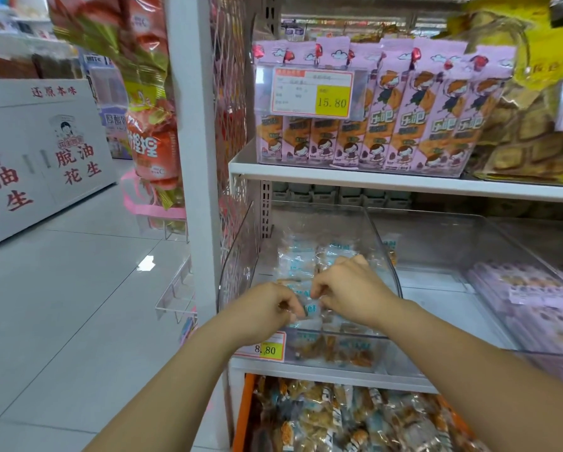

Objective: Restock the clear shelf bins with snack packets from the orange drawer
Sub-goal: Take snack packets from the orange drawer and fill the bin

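Starting at the bottom of the frame, the orange drawer [246,415] stands pulled out under the shelf and is heaped with snack packets [355,419], so plenty of stock is left to move. Just above it, both arms reach over the front rim of the clear bin [339,335] at lower centre, beside its 8.80 price tag [268,349]. The left hand [267,311] has its fingers [285,305] curled in a pinch on one end of a blue-printed packet [309,309]; the right hand [348,291] bends its fingers [319,290] down onto the other end, and they seem to nip it too, though the tips are partly hidden. That packet lies between the two hands, low inside the bin and touching the loose layer of bin packets [301,256] spread over its floor. The step in hand looks like placing and tidying a delivery, not fetching one. The bin is only thinly filled, so the task seems early. The next move calls for letting go, drawing both hands back over the rim without dragging packets out, and dipping down to the drawer for another handful. Right of centre, a neighbouring bin [469,230] holds pink packets [534,298]. Farther up, an upper bin [387,125] stands full behind a 15.80 label [312,93].
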